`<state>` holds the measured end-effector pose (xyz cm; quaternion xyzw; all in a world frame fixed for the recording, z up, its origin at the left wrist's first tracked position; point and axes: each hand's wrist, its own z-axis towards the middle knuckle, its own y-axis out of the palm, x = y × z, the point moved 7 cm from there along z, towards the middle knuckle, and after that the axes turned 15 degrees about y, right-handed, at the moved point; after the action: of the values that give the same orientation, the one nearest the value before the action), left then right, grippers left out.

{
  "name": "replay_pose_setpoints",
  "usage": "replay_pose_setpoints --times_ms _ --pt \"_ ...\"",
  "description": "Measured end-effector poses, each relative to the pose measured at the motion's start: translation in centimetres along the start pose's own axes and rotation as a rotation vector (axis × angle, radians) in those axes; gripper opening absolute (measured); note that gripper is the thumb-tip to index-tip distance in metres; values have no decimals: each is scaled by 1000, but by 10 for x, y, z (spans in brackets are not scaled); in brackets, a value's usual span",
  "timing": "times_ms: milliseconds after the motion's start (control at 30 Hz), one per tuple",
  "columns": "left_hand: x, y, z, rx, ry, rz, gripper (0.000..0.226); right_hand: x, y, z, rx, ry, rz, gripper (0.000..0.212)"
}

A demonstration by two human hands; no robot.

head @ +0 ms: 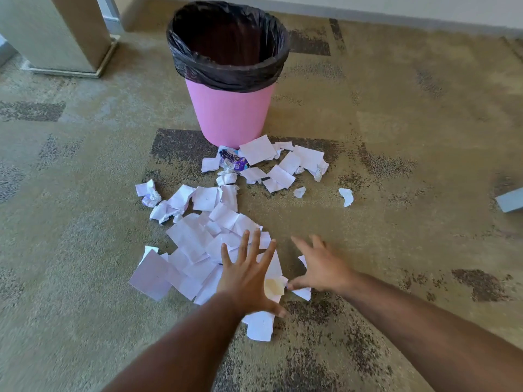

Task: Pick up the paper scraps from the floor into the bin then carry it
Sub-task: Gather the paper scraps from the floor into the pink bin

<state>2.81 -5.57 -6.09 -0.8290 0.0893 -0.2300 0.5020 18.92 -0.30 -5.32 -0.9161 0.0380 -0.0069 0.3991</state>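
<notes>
1. Neither grip holds anything: the left hand (245, 274) is spread flat, fingers straight, over the near heap of paper scraps (195, 250); whether it presses on them cannot be told.
2. The right hand (319, 268) is also open, fingers splayed and blurred, just beside the heap's right edge, its thumb side near one small scrap (302, 292).
3. The scraps lie on the carpeted floor (396, 165) in a trail from the hands up to the foot of the pink bin (230, 114), which stands upright with a black liner bag (226, 72) folded over its rim.
4. Handling, as a judgement: the scraps are light, thin and limp, some crumpled, and flat ones may cling to the carpet. Raking them together between both hands and scooping from the heap's edges should lift many at once.
5. The bin looks light and stiff; its rim suits carrying.
</notes>
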Motion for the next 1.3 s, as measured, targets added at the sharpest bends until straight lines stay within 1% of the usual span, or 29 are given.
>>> replay_pose_setpoints --times_ms 100,200,300,400,533,667,800,900,967,1067,1133,1167,1267,1300 --pt "1 16 -5 -48 -48 60 157 7 20 -3 40 23 -151 138" --pt "-6 29 -12 -105 -103 104 158 4 30 -6 102 -2 -262 141" --pt "-11 39 -19 -130 -143 74 158 -2 34 -8 135 -23 -269 140" --pt "-15 41 -18 -113 -160 15 158 -8 36 -7 169 -52 -235 135" --pt "-21 37 -13 -106 -160 17 150 -11 37 -6 185 -84 -112 123" --pt "-28 28 -11 -74 -165 49 143 -17 38 -7 193 -112 -12 103" --pt "-48 22 -14 -13 -260 53 149 -22 45 -8 113 -108 190 87" --pt "-65 21 -19 10 -341 -10 152 -27 43 -10 29 -115 362 86" --pt "-70 21 -20 9 -351 -61 150 -33 44 -12 -36 -124 455 88" --pt "-70 21 -17 20 -331 -104 145 -40 48 -9 -70 -104 524 98" --pt "-69 20 -15 46 -325 -139 137 -43 50 -7 -59 -80 547 104" --pt "-68 18 -14 66 -322 -157 131 -45 50 -6 -43 -79 554 104" --pt "-64 10 -10 162 -287 -176 101 -54 47 -6 -23 -85 548 105" --pt "-63 7 -9 196 -273 -176 97 -56 46 -6 -21 -87 553 105"
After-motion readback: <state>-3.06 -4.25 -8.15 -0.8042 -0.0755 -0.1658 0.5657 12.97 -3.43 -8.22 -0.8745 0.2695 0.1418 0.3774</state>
